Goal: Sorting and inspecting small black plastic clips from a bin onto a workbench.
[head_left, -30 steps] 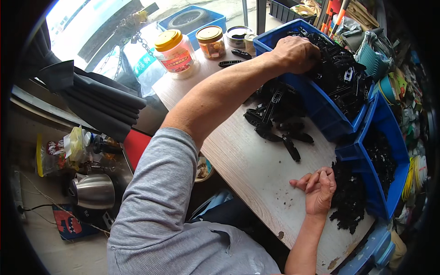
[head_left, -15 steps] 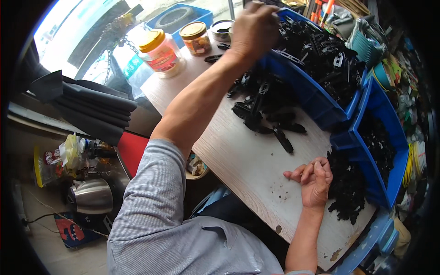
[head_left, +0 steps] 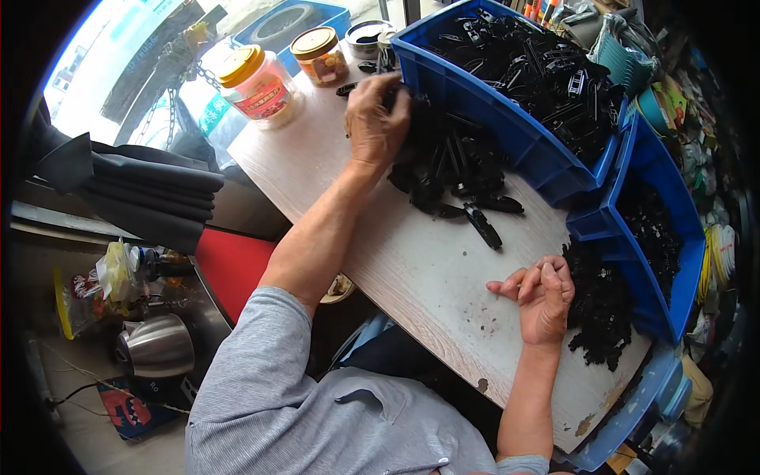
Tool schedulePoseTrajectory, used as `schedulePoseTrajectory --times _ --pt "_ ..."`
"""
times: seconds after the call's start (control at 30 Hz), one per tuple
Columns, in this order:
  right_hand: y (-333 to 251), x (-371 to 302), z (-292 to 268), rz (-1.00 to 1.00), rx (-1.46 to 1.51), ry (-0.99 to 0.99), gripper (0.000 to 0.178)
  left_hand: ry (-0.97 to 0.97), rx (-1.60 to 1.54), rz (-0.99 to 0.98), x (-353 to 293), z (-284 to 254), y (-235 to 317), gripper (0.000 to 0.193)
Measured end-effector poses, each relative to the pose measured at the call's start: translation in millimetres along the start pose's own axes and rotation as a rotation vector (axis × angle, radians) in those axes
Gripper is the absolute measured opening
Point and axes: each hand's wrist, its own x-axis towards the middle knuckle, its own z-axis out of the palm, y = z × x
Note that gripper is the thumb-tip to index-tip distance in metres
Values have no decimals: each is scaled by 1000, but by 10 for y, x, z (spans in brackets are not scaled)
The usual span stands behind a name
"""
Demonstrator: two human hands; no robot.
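My left hand (head_left: 375,120) is at the left edge of a heap of black plastic parts (head_left: 455,162) on the table. Its thumb stands apart from the curved fingers, with dark parts showing in the gap; the fingertips are partly hidden. Long, slim black pieces stick out of the heap toward me. My right hand (head_left: 545,305) rests palm up over the table's right side, its fingers curled and close together. Whatever they hold, if anything, cannot be made out. Beside it lies a second pile of small black pieces (head_left: 598,317), spilling from the tilted blue bin (head_left: 616,229).
A larger blue bin (head_left: 507,119) full of black parts stands at the back right. Along the far table edge are a yellow-lidded jar (head_left: 261,91), a second jar (head_left: 321,59) and an open round tin (head_left: 366,38). A steel kettle (head_left: 161,346) stands off to the left.
My left hand has come down and left from the large bin's corner to the heap of black parts. My right hand keeps its pose. The whole view has shifted slightly.
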Motion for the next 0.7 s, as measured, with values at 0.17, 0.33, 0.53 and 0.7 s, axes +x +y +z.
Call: schedulePoseTrajectory --times 0.17,0.33,0.53,0.7 --pt "7 -10 27 5 5 5 15 -56 93 63 -78 -33 36 26" --pt "6 -20 6 0 10 25 16 -91 63 48 370 -115 -34 34" --pt "31 -13 0 -5 28 -8 16 -707 391 165 912 -9 -683 50" --pt "29 -4 -22 7 59 -21 16 -693 387 202 790 -13 -761 48"
